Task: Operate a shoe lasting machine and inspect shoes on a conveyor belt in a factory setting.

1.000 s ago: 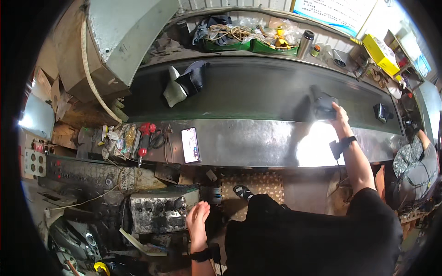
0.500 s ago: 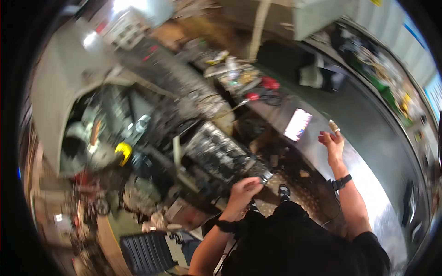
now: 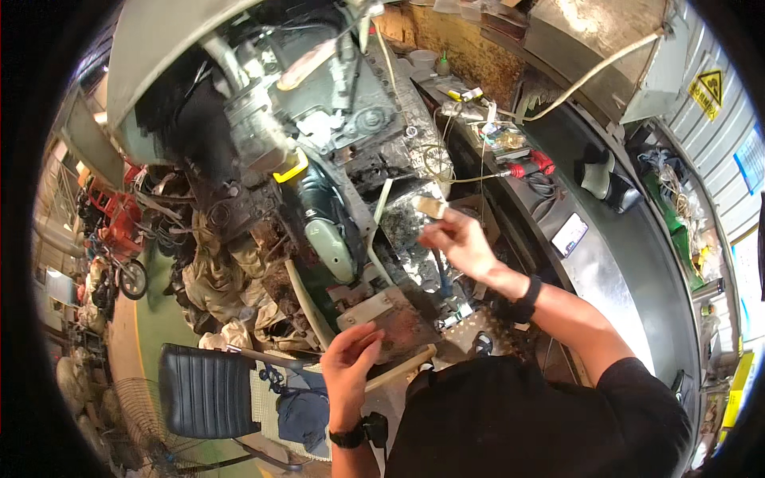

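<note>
My right hand (image 3: 466, 247) reaches forward over the dark, grimy machine (image 3: 406, 227), its fingers bent and apart. A small tan cover or wrap (image 3: 431, 207) shows at its index fingertip; it looks worn on the finger rather than held. My left hand (image 3: 351, 362), fingers loosely bent and apart, hovers near a stained flat plate (image 3: 390, 323) on the machine's near side. Nothing shows in it. Left of the right hand lies a rounded grey-green machine housing (image 3: 331, 247), and a yellow handle (image 3: 292, 167) is farther back.
A metal-topped bench (image 3: 610, 283) curves along the right, with a lit phone (image 3: 569, 235) and a red-handled tool (image 3: 532, 166) on it. A black chair (image 3: 205, 390) stands at lower left. Cloth bundles (image 3: 215, 279) and a red motorbike (image 3: 119, 231) are farther left.
The view has turned toward the machine. My right hand has moved left from above the bench to over the machine. My left hand now appears lower and farther left, near the stained plate.
</note>
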Action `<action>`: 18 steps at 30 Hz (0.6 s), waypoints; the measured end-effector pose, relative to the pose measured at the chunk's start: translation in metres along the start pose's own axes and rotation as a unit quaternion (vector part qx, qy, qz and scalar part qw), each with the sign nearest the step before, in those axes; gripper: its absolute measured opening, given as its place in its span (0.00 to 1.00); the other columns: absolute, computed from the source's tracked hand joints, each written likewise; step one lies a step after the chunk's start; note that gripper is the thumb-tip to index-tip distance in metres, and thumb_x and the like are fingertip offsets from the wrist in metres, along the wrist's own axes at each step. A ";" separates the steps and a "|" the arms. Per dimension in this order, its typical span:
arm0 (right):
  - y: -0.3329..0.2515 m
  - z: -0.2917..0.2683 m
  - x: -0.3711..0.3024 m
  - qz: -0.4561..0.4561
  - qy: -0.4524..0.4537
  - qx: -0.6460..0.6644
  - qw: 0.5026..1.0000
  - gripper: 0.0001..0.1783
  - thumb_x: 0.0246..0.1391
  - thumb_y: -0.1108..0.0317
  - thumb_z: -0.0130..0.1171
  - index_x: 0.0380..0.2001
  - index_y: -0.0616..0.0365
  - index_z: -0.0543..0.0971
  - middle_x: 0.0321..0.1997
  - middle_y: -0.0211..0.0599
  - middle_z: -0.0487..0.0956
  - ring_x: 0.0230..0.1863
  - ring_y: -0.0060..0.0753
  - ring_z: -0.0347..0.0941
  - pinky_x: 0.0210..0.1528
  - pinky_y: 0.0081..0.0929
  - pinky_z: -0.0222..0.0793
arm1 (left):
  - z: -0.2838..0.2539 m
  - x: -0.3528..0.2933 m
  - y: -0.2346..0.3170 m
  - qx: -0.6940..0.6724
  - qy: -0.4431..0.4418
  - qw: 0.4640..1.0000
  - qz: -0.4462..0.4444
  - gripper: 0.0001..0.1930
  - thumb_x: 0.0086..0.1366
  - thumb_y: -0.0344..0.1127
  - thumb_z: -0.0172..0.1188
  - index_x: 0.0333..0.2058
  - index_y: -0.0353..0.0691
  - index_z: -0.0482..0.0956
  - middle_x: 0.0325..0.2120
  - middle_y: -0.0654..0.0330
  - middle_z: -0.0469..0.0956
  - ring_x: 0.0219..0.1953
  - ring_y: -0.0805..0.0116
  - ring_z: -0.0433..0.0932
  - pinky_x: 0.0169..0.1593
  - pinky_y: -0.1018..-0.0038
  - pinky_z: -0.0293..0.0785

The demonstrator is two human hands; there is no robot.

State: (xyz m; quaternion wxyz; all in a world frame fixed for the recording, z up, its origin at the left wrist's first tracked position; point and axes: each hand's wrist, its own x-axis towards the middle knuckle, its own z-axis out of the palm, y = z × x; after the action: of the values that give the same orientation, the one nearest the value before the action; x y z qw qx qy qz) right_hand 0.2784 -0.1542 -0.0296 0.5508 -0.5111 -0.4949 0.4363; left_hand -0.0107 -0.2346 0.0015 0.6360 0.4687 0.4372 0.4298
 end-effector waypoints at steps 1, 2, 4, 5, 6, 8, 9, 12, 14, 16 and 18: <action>0.005 0.018 0.008 -0.017 -0.001 -0.025 1.000 0.21 0.65 0.73 0.56 0.60 0.59 0.71 0.41 0.37 0.83 0.41 0.24 0.79 0.47 0.23 0.76 | -0.015 -0.001 -0.003 -0.021 0.037 0.999 0.008 0.16 0.62 0.19 0.61 0.50 0.30 0.77 0.45 0.52 0.81 0.48 0.63 0.82 0.52 0.72 0.78; -0.008 0.045 0.010 -0.026 -0.009 -0.025 0.999 0.23 0.64 0.72 0.57 0.61 0.59 0.70 0.44 0.37 0.82 0.44 0.24 0.78 0.49 0.23 0.76 | -0.034 -0.006 -0.009 -0.030 0.042 0.999 0.005 0.16 0.62 0.19 0.61 0.50 0.30 0.77 0.45 0.52 0.81 0.48 0.63 0.82 0.52 0.72 0.78; -0.019 0.082 0.017 -0.053 -0.020 -0.057 0.997 0.30 0.62 0.69 0.61 0.65 0.58 0.65 0.54 0.39 0.79 0.53 0.28 0.76 0.55 0.28 0.74 | -0.060 -0.006 -0.023 -0.089 0.099 0.991 0.002 0.15 0.62 0.18 0.60 0.49 0.29 0.76 0.46 0.52 0.80 0.47 0.61 0.82 0.52 0.71 0.78; -0.028 0.095 0.020 -0.045 -0.040 -0.090 0.994 0.41 0.59 0.66 0.64 0.70 0.59 0.56 0.63 0.48 0.72 0.62 0.35 0.70 0.63 0.33 0.67 | -0.070 -0.002 -0.026 -0.095 0.097 0.991 -0.003 0.15 0.62 0.18 0.60 0.49 0.29 0.76 0.46 0.52 0.80 0.47 0.61 0.82 0.52 0.71 0.78; -0.028 0.106 0.023 -0.069 -0.038 -0.138 0.987 0.46 0.57 0.64 0.66 0.71 0.61 0.52 0.66 0.52 0.68 0.66 0.39 0.66 0.67 0.34 0.62 | -0.079 0.003 -0.030 -0.112 0.108 0.988 -0.023 0.15 0.63 0.19 0.61 0.49 0.29 0.76 0.46 0.51 0.80 0.47 0.61 0.81 0.51 0.71 0.79; -0.044 0.129 0.026 -0.083 -0.058 -0.149 0.984 0.58 0.51 0.61 0.71 0.71 0.69 0.42 0.72 0.60 0.56 0.75 0.47 0.51 0.74 0.35 0.46 | -0.092 0.013 -0.035 -0.133 0.113 0.983 -0.048 0.15 0.63 0.20 0.61 0.49 0.28 0.75 0.46 0.51 0.79 0.47 0.61 0.81 0.51 0.71 0.79; -0.035 0.138 0.028 -0.096 -0.060 -0.232 0.966 0.62 0.48 0.58 0.73 0.71 0.71 0.41 0.73 0.64 0.52 0.76 0.52 0.47 0.75 0.37 0.43 | -0.097 0.019 -0.037 -0.123 0.102 0.986 -0.056 0.15 0.63 0.21 0.61 0.49 0.29 0.75 0.46 0.51 0.80 0.46 0.61 0.82 0.50 0.71 0.79; -0.031 0.165 0.027 -0.209 0.007 -0.313 0.927 0.63 0.44 0.55 0.75 0.70 0.75 0.45 0.73 0.67 0.48 0.75 0.62 0.44 0.74 0.42 0.43 | -0.105 0.038 -0.034 -0.106 0.074 0.990 -0.062 0.15 0.64 0.22 0.60 0.49 0.29 0.75 0.46 0.50 0.80 0.46 0.61 0.82 0.49 0.72 0.80; -0.018 0.172 0.027 -0.169 0.021 -0.330 0.928 0.61 0.45 0.56 0.74 0.69 0.76 0.46 0.72 0.68 0.49 0.75 0.63 0.45 0.74 0.42 0.43 | -0.109 0.049 -0.031 -0.098 0.059 0.992 -0.058 0.14 0.64 0.22 0.60 0.49 0.29 0.76 0.46 0.50 0.80 0.45 0.61 0.82 0.49 0.72 0.80; -0.011 0.176 0.026 -0.124 0.038 -0.351 0.927 0.58 0.47 0.59 0.72 0.67 0.79 0.46 0.71 0.69 0.51 0.75 0.61 0.45 0.75 0.41 0.42 | -0.114 0.057 -0.029 -0.097 0.045 0.993 -0.047 0.13 0.65 0.23 0.60 0.49 0.29 0.76 0.45 0.51 0.80 0.45 0.62 0.82 0.48 0.72 0.80; -0.010 0.177 0.027 -0.110 0.039 -0.340 0.933 0.57 0.48 0.60 0.71 0.67 0.79 0.46 0.71 0.69 0.51 0.75 0.60 0.45 0.75 0.40 0.42 | -0.119 0.062 -0.028 -0.097 0.047 0.993 -0.046 0.13 0.65 0.23 0.60 0.48 0.29 0.76 0.45 0.52 0.80 0.45 0.63 0.82 0.48 0.73 0.80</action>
State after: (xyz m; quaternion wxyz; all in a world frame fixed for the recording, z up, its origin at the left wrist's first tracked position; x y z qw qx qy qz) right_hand 0.1058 -0.1048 -0.0193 0.4074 -0.6272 -0.6447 0.1585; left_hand -0.1055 -0.1545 -0.0568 0.6765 0.3634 0.4439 0.4617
